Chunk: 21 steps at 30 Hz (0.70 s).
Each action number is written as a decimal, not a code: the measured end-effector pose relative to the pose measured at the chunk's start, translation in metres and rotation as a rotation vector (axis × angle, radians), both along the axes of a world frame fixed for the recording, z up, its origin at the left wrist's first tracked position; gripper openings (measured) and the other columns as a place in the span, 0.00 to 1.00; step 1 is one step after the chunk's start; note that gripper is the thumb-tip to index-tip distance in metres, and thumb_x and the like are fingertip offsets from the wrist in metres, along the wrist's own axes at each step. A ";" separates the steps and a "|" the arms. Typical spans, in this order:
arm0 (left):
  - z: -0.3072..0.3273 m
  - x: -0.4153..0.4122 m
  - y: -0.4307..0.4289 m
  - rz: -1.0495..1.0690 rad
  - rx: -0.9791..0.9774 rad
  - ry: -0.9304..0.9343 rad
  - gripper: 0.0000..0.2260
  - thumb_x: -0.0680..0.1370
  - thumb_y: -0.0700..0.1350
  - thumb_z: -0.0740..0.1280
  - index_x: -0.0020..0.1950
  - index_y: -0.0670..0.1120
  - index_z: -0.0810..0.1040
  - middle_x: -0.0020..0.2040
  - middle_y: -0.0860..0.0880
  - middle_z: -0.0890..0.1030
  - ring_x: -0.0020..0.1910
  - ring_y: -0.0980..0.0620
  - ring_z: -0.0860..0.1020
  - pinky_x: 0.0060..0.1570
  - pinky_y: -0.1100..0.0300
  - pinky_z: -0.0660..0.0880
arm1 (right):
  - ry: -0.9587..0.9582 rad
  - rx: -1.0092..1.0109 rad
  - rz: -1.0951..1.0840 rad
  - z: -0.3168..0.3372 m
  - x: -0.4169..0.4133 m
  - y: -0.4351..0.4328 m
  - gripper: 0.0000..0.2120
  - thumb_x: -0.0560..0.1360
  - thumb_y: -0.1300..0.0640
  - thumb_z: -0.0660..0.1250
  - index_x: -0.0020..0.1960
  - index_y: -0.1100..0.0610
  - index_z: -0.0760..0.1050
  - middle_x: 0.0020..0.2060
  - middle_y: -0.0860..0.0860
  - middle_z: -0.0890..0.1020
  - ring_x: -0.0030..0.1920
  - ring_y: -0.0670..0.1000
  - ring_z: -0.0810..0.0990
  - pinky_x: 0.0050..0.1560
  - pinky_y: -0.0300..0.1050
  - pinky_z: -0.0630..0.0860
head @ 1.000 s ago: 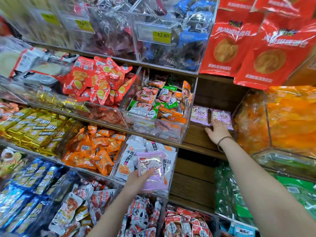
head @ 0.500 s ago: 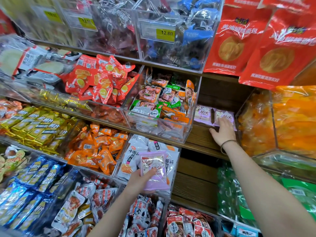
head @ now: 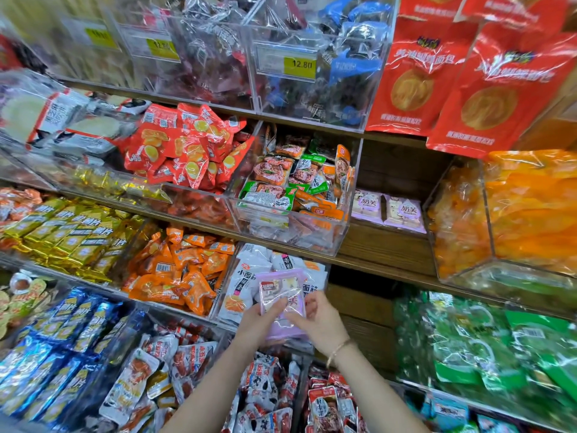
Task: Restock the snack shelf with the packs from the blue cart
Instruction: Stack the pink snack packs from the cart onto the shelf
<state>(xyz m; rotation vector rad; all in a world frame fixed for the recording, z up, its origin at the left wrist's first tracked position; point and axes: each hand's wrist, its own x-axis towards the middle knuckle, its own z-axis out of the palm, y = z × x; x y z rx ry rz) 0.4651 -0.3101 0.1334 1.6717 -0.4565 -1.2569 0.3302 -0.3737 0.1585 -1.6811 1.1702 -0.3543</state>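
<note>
Hands meet low in front of the shelves, and you have both of them on one purple pack (head: 282, 295). Your left hand (head: 259, 323) cups it from below and from the left, with the thumb laid across its front. Your right hand (head: 321, 320) pinches its right edge, fingers curled round it. You cannot tell whether a second pack lies behind the first in your grip. The pack stands roughly upright in the air, just in front of the clear bin of white packs (head: 246, 285).

Two matching purple packs lie up on the wooden shelf (head: 384, 245), the left one (head: 367, 206) and the right one (head: 404, 210) side by side and touching. They sit between the clear bin of green and orange packs (head: 290, 195) and the bin of orange dried fruit (head: 459, 220).

One thin bracelet (head: 338, 348) circles your right wrist. Three yellow price tags (head: 299, 64) hang on the top row of bins. Two large red bags (head: 415, 73) hang at the upper right, with parts of others above them.
</note>
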 end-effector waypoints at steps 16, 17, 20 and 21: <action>-0.005 0.000 -0.005 0.128 0.076 0.065 0.20 0.79 0.62 0.56 0.50 0.48 0.78 0.54 0.45 0.78 0.51 0.40 0.80 0.42 0.47 0.82 | -0.357 0.125 -0.644 -0.018 -0.099 -0.016 0.03 0.78 0.59 0.62 0.47 0.59 0.73 0.45 0.54 0.81 0.38 0.52 0.79 0.26 0.35 0.74; -0.005 0.000 -0.005 0.119 0.077 0.052 0.20 0.79 0.63 0.56 0.49 0.48 0.77 0.50 0.47 0.79 0.50 0.40 0.80 0.45 0.44 0.81 | -0.378 0.097 -0.694 -0.014 -0.104 -0.023 0.03 0.78 0.60 0.62 0.47 0.59 0.73 0.46 0.54 0.80 0.38 0.52 0.79 0.25 0.35 0.73; -0.007 0.002 -0.005 0.103 0.080 0.023 0.21 0.79 0.64 0.55 0.53 0.48 0.76 0.48 0.49 0.79 0.50 0.42 0.80 0.50 0.42 0.79 | -0.415 -0.002 -0.766 0.004 -0.103 -0.049 0.04 0.78 0.60 0.59 0.47 0.55 0.73 0.46 0.52 0.79 0.37 0.51 0.77 0.24 0.33 0.73; -0.007 0.002 -0.005 0.108 0.081 0.043 0.21 0.79 0.63 0.55 0.52 0.48 0.76 0.51 0.47 0.79 0.50 0.43 0.80 0.48 0.43 0.80 | -0.408 -0.042 -0.768 0.011 -0.099 -0.059 0.05 0.79 0.59 0.59 0.47 0.53 0.73 0.45 0.51 0.79 0.37 0.50 0.77 0.25 0.33 0.73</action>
